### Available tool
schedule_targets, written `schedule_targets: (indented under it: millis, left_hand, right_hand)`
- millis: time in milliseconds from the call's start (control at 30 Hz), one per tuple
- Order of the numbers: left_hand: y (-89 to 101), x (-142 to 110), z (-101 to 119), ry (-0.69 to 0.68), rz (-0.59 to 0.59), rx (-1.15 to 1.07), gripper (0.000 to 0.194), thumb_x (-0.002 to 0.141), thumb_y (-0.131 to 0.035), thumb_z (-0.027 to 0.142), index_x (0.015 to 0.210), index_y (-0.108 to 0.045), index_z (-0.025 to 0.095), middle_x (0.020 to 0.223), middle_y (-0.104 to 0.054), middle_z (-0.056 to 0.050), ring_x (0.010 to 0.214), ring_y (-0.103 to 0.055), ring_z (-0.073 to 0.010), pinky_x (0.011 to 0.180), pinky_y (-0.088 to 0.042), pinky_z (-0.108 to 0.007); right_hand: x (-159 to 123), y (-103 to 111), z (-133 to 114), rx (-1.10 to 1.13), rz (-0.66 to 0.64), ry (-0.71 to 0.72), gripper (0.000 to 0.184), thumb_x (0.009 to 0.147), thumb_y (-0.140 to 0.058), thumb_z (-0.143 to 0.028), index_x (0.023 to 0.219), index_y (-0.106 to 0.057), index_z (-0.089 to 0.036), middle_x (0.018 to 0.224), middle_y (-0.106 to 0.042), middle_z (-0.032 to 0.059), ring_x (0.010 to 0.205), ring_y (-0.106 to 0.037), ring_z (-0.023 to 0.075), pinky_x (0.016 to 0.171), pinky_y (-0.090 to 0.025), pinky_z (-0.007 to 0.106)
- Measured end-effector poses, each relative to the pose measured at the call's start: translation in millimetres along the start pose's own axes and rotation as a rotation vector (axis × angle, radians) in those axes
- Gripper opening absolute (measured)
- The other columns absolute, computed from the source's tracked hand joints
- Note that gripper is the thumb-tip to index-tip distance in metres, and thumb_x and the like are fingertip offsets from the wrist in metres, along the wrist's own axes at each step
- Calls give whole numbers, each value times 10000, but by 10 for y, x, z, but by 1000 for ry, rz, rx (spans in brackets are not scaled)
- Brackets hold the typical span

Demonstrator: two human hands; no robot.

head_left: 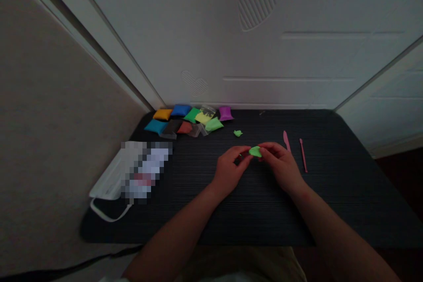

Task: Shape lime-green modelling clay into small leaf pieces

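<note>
A flattened piece of bright green modelling clay (255, 152) is pinched between both hands above the dark table. My left hand (230, 165) grips its left edge between thumb and fingers. From the other side, my right hand (280, 165) closes thumb and fingers on the right edge. A small green clay lump (238, 133) lies on the table just beyond the hands. Beside my right hand is a pink plastic knife (286, 139), its lower end hidden behind the hand. A thin pink modelling stick (303, 155) lies farther right.
Several packets of coloured clay sit at the back left of the dark table (343, 202), among them a blue packet (180, 110) and a purple packet (226, 113). A white face mask (110, 180) and a blurred-out item (148, 172) lie at the left. A white door (198, 31) stands behind.
</note>
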State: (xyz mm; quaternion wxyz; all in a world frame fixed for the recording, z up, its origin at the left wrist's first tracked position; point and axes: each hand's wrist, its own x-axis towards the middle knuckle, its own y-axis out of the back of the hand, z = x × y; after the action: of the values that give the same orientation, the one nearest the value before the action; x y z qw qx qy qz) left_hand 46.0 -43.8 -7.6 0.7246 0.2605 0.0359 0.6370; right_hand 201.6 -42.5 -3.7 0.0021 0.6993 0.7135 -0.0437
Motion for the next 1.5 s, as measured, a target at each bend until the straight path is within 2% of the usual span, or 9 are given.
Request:
schedule_targets:
  millis: [233, 533, 700, 967, 1300, 1400, 1500]
  left_hand:
    - [5, 1, 14, -35, -20, -6, 249, 753, -578, 200, 1001, -550, 210, 910, -604, -14, 749, -570, -118, 664, -473, -247]
    - [20, 7, 43, -29, -10, 37, 174, 765, -564, 233, 936, -566, 204, 870, -589, -10, 754, -555, -125, 664, -455, -251]
    - [15, 9, 52, -30, -28, 30, 259, 746, -584, 212, 1000, -538, 207, 922, -582, -19, 775, -553, -133, 656, -459, -252]
    - [15, 12, 58, -37, -56, 30, 182, 765, -563, 204, 947, -562, 201, 890, -572, -10, 779, -540, -126, 659, -439, -239]
    - [27, 13, 54, -38, -63, 16, 207, 762, -564, 227, 969, -568, 212, 902, -581, -17, 776, -543, -134, 655, -450, -252]
    - [20, 19, 41, -5, -82, -16, 228, 747, -579, 233, 975, -573, 217, 895, -589, -17, 765, -549, -136, 649, -452, -256]
    - [-2, 22, 14, 94, -110, -178, 263, 752, -572, 254, 1010, -554, 207, 897, -611, -28, 762, -571, -140, 658, -469, -267]
  right_hand:
    - [-8, 0, 12, 21, -16, -3, 148, 734, -602, -293, 861, -607, -218, 761, -597, -12, 656, -532, 106, 652, -423, 256]
    - [-23, -8, -17, -9, -36, -14, 170, 725, -607, -308, 866, -607, -213, 765, -601, -2, 676, -547, 120, 677, -445, 280]
    - [-20, -13, -16, -6, -27, 1, 171, 719, -610, -315, 857, -616, -214, 784, -617, 4, 674, -559, 124, 676, -456, 288]
    - [-17, -6, 16, -12, -33, 3, 145, 717, -617, -302, 842, -626, -229, 752, -620, -12, 663, -556, 116, 669, -447, 273]
    - [-24, -8, -1, -48, -30, 22, 144, 724, -606, -309, 847, -616, -235, 764, -612, -1, 692, -554, 136, 685, -456, 295]
    - [-24, -3, -9, -47, -19, 11, 152, 719, -609, -316, 847, -613, -233, 782, -619, 4, 708, -565, 142, 695, -464, 304]
    - [-26, -4, -18, -70, -17, 15, 160, 724, -604, -322, 851, -614, -225, 785, -622, 10, 724, -574, 149, 703, -468, 311]
